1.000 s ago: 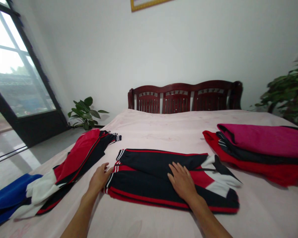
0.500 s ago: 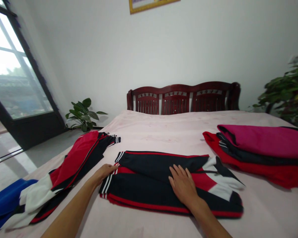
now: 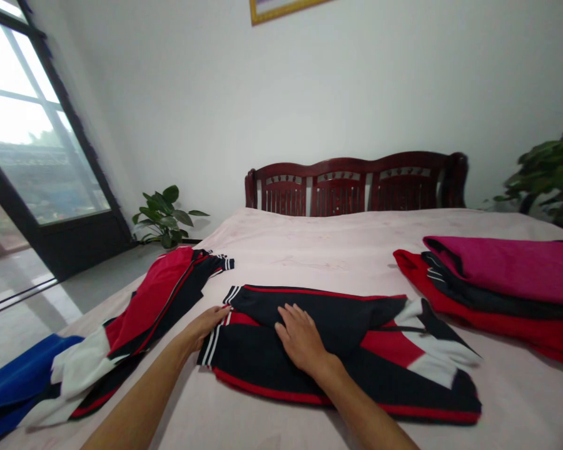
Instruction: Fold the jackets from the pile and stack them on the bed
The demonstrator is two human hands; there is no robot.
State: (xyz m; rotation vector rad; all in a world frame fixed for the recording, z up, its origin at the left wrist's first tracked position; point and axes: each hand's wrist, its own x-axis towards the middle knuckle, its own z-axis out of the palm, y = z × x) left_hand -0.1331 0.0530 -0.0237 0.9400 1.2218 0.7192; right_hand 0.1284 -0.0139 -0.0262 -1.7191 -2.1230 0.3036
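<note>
A navy, red and white tracksuit jacket (image 3: 394,347) lies flat on the bed, its sleeves laid lengthwise over the body. White-striped cuffs point left, beside the hem. At that hem, my left hand (image 3: 211,324) has its fingers closed on the edge; the thumb is mostly hidden. My right hand (image 3: 300,334) rests flat on the dark sleeves near the middle, fingers spread, holding nothing. To the left, another red, navy and white jacket (image 3: 154,300) lies stretched out loosely.
A blue garment (image 3: 32,369) lies at the bed's left edge. Folded clothes in magenta (image 3: 511,269), dark and red are stacked on the right. Beyond the pink bedsheet (image 3: 309,240) stands a dark wooden headboard (image 3: 340,184). Leafy plants (image 3: 166,215) flank the bed.
My right hand has slid left along the sleeves, from near the red and white part toward the cuffs. My left hand stays at the hem. The view has shifted slightly.
</note>
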